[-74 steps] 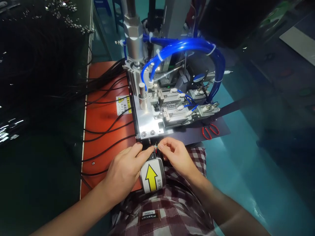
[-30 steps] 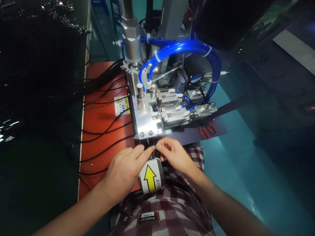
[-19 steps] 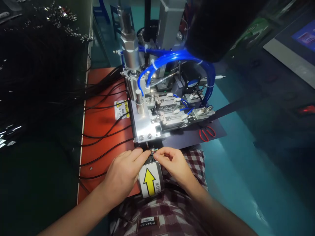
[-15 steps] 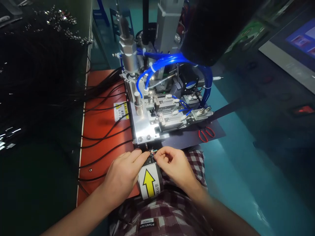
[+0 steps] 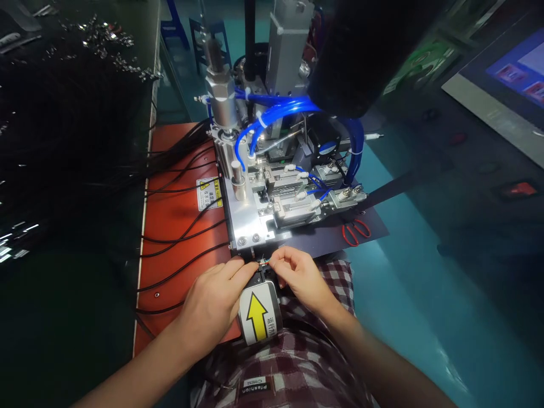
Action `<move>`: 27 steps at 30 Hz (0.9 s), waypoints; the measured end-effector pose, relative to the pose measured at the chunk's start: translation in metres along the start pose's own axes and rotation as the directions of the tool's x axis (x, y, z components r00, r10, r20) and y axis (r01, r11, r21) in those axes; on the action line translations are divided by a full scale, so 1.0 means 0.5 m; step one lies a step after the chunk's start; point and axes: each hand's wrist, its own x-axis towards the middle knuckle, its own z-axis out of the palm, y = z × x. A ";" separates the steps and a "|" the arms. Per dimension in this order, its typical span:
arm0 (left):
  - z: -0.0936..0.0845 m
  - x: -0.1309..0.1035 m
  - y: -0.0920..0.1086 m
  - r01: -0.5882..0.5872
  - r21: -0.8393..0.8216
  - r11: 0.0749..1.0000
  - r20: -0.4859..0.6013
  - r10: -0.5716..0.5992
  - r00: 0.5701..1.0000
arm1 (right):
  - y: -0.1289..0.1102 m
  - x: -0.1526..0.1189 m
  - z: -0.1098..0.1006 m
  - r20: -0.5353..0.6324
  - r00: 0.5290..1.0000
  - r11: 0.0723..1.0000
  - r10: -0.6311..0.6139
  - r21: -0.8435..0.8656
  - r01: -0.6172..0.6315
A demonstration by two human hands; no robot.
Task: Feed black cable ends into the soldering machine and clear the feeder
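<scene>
Small thin wires (image 5: 264, 262) with coloured strands lie between my fingertips, at the front end of the metal machine (image 5: 250, 218). From the left, my left hand (image 5: 215, 292) presses its thumb and index finger together beside them, over a narrow black track (image 5: 260, 276). What those fingers pinch is too small to make out. My right hand (image 5: 300, 277) pinches the wires from the right side, its other fingers curled. Below the hands is a white label with a yellow arrow (image 5: 257, 314).
Black cables (image 5: 182, 232) cross the orange-red plate (image 5: 170, 215) at left. Blue air tubes (image 5: 293, 105) arch over the machine. Red-handled scissors (image 5: 356, 232) lie on the dark plate at right. A screen (image 5: 521, 68) stands at upper right.
My right hand has moved slightly up, and its thumb and finger are now level with the wires. The left hand has stayed nearly still.
</scene>
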 end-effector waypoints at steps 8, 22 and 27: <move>-0.002 0.000 -0.003 -0.003 -0.019 1.000 -0.003 0.003 1.000 | 0.002 0.004 -0.002 -0.086 0.994 0.983 -0.067 -0.179 0.051; -0.007 0.004 -0.002 0.008 -0.038 0.999 0.013 -0.007 1.000 | -0.008 -0.011 0.027 -0.099 0.835 0.716 -0.541 -0.575 0.396; -0.007 0.005 -0.002 0.010 -0.049 0.999 0.010 -0.009 1.000 | 0.007 -0.004 0.029 -0.173 0.949 0.925 -0.265 -0.323 0.199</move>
